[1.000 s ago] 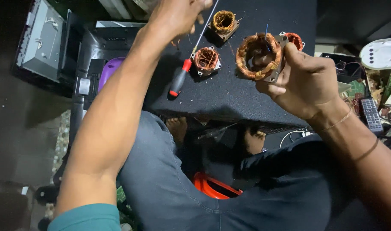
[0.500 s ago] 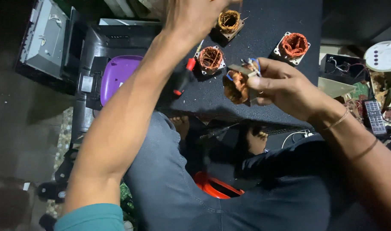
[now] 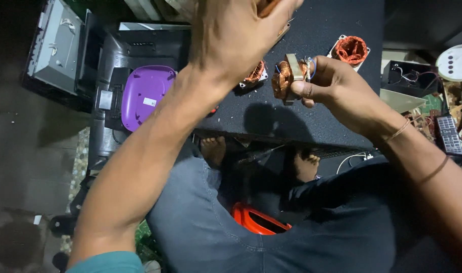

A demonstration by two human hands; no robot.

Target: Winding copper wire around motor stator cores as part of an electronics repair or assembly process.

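My right hand (image 3: 337, 86) grips a copper-wound motor coil (image 3: 283, 79), turned edge-on above the black speckled table (image 3: 291, 121). My left hand (image 3: 236, 35) is raised at the top of the view with its back to me. Its fingers curl over something brown at the frame edge that I cannot make out. A second copper coil (image 3: 254, 75) lies on the table, half hidden behind the left wrist. A third coil (image 3: 350, 49) in a white frame sits further right. A bit of a red screwdriver handle (image 3: 213, 110) peeks out under my left forearm.
Left of the table are a purple lid (image 3: 145, 96) on a grey appliance and a metal box (image 3: 56, 45). At the right are a black box with wires (image 3: 407, 78), a white round casing (image 3: 457, 60) and a remote (image 3: 448, 134). An orange object (image 3: 258, 222) lies below by my feet.
My right hand has brought its coil down and left, turning it from face-on to edge-on. My left hand has lifted closer to the camera and now covers the far coil.
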